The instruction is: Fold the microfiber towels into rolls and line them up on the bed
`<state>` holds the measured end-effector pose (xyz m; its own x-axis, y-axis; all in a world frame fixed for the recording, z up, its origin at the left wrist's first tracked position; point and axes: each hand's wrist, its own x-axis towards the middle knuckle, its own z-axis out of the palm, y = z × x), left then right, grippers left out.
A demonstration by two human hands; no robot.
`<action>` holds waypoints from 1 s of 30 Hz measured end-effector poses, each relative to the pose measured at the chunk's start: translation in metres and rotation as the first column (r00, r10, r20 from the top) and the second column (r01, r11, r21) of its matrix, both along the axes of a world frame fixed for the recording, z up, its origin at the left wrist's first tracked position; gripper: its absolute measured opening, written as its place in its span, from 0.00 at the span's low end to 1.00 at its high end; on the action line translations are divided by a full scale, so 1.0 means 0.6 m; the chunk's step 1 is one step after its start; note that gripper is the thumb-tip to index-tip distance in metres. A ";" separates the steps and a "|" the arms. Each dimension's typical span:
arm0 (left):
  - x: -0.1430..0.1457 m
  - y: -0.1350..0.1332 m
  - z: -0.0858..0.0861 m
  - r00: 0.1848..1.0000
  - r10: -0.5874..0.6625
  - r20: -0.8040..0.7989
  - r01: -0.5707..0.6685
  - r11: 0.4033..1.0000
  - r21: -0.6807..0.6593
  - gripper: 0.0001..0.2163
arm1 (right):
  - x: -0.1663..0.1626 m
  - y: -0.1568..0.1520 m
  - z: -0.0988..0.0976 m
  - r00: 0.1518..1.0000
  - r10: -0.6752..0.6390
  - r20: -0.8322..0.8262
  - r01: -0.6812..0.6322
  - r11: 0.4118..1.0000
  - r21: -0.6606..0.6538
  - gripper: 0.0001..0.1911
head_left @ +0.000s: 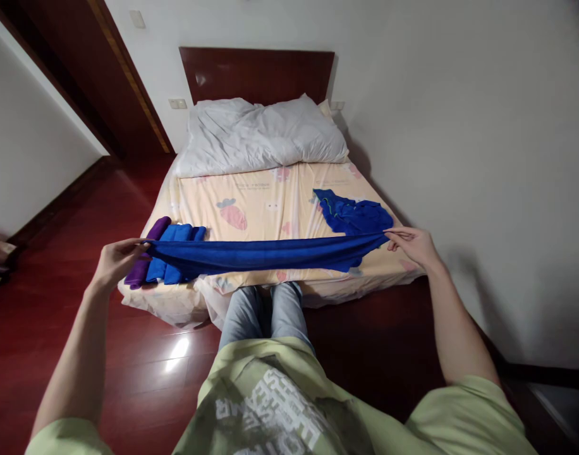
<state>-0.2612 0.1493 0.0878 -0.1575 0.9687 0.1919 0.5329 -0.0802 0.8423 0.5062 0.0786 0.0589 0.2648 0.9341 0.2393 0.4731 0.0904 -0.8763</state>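
A long blue towel (265, 256) is stretched wide in the air between my two hands, over the front of the bed. My left hand (121, 256) pinches its left end, close to the folded cloths. The right end is pinched by my right hand (413, 245), beyond the bed's right side. Behind the towel at left lie a rolled purple towel (140, 268) and several folded blue towels (176, 232), partly covered by the stretched one. A crumpled blue cloth heap (356, 215) with a thin green edge rests on the right of the bed.
The bed (213, 208) has a pale printed sheet. A bunched white quilt (265, 139) lies before the dark wooden headboard (256, 74). A wall (483, 158) stands on the right, and a reddish wooden floor (147, 366) surrounds the bed. My legs (287, 316) are against its front edge.
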 end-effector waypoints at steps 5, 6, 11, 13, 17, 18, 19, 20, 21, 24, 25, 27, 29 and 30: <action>-0.014 0.024 0.008 0.971 -0.095 -0.220 0.069 0.990 -0.125 0.26 | 0.006 0.012 0.014 0.996 -0.006 -0.091 0.000 0.998 -0.064 0.31; -0.015 0.032 0.006 0.954 -0.107 -0.278 0.069 0.987 -0.143 0.27 | 0.006 0.019 0.014 0.994 -0.002 -0.107 -0.006 0.997 -0.081 0.31; 0.006 0.079 -0.015 0.905 -0.085 -0.416 -0.003 0.979 -0.206 0.24 | 0.000 0.079 -0.012 0.983 -0.018 -0.181 0.000 0.995 -0.097 0.28; 0.031 0.102 -0.022 0.940 -0.081 -0.331 0.000 0.971 -0.238 0.22 | -0.009 0.114 -0.026 0.980 -0.042 -0.195 0.027 0.997 -0.077 0.26; 0.089 0.156 -0.013 0.999 0.016 -0.041 -0.023 0.985 -0.173 0.15 | -0.029 0.187 -0.027 0.982 -0.111 -0.155 0.120 0.992 0.050 0.24; 0.100 0.171 -0.005 0.998 0.061 0.007 -0.060 0.993 -0.106 0.14 | -0.034 0.203 -0.019 0.981 -0.138 -0.134 0.153 0.982 0.108 0.24; 0.110 0.185 0.004 0.994 0.100 0.045 -0.099 0.995 -0.022 0.13 | -0.037 0.217 -0.008 0.980 -0.168 -0.111 0.185 0.967 0.174 0.24; 0.116 0.199 0.014 0.989 0.128 0.080 -0.134 0.988 0.072 0.13 | -0.039 0.229 0.006 0.976 -0.200 -0.091 0.217 0.945 0.244 0.24; 0.120 0.212 0.023 0.982 0.147 0.116 -0.165 0.972 0.165 0.13 | -0.041 0.238 0.020 0.969 -0.233 -0.078 0.246 0.918 0.312 0.24; 0.121 0.237 0.040 0.972 0.159 0.175 -0.215 0.901 0.377 0.17 | -0.039 0.253 0.054 0.949 -0.298 -0.104 0.312 0.841 0.442 0.23; 0.118 0.239 0.040 0.973 0.155 0.173 -0.215 0.881 0.420 0.18 | -0.037 0.254 0.057 0.943 -0.307 -0.126 0.330 0.827 0.455 0.23; 0.112 0.234 0.029 0.979 0.148 0.139 -0.197 0.861 0.470 0.18 | -0.034 0.251 0.049 0.935 -0.312 -0.169 0.354 0.825 0.441 0.24; 0.106 0.216 0.005 0.986 0.155 0.062 -0.166 0.865 0.473 0.18 | -0.031 0.241 0.021 0.928 -0.305 -0.216 0.368 0.846 0.386 0.25; 0.102 0.203 -0.011 0.987 0.159 0.008 -0.145 0.875 0.462 0.18 | -0.031 0.234 0.000 0.922 -0.302 -0.244 0.374 0.859 0.349 0.26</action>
